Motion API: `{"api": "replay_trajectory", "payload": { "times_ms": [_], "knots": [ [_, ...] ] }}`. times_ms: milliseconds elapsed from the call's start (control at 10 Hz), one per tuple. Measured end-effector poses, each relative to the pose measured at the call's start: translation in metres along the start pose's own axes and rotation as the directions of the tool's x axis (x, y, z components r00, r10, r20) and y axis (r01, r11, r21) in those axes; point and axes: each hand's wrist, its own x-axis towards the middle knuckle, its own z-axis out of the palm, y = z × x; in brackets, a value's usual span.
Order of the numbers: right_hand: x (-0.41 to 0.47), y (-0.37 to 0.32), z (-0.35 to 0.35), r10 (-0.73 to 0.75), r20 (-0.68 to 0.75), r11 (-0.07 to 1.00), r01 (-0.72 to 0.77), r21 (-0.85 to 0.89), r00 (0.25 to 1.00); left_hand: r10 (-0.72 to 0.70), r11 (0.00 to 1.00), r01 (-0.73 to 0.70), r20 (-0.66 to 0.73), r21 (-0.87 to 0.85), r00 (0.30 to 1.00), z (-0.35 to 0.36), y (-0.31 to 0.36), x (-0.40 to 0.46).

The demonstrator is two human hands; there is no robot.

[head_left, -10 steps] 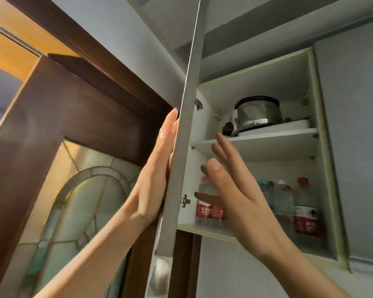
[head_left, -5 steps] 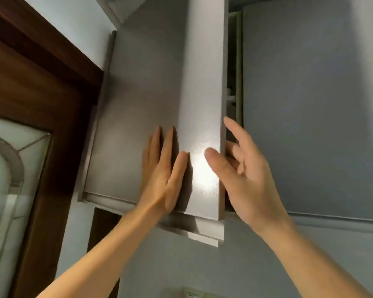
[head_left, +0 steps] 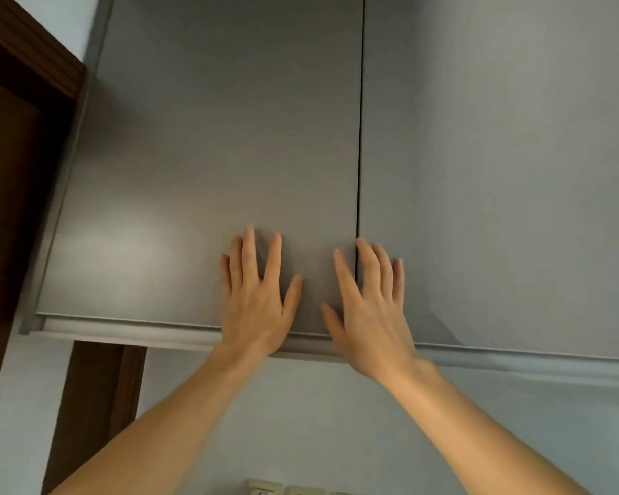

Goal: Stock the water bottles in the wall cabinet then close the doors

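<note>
The grey wall cabinet fills the view with both doors flush. A thin dark seam runs between the left door [head_left: 208,155] and the right door [head_left: 497,173]. My left hand [head_left: 258,301] lies flat with straight fingers on the lower right corner of the left door. My right hand [head_left: 368,309] rests flat across the seam, its fingers on both doors near the bottom edge. The water bottles are hidden behind the doors.
A dark wooden door frame [head_left: 18,137] stands at the left of the cabinet. A pale moulding strip [head_left: 129,330] runs under the doors. White wall sockets [head_left: 265,489] sit on the wall below, between my forearms.
The left door swung from wide open to flush with the right door. My left hand stayed flat on its face; my right hand moved from the door's edge onto the seam.
</note>
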Motion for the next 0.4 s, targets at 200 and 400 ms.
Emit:
{"api": "replay_trajectory", "payload": {
  "times_ms": [200, 400],
  "knots": [
    [0.002, 0.008, 0.020, -0.019, 0.041, 0.977, 0.027, -0.213, 0.999, 0.024, 0.996, -0.016, -0.096, 0.088, 0.995, 0.022, -0.009, 0.005],
    [0.006, 0.007, 0.000, 0.003, 0.186, 0.997, 0.012, -0.079, 0.983, 0.022, 0.999, -0.022, -0.004, 0.024, 1.000, 0.005, -0.003, 0.004]
  ]
}}
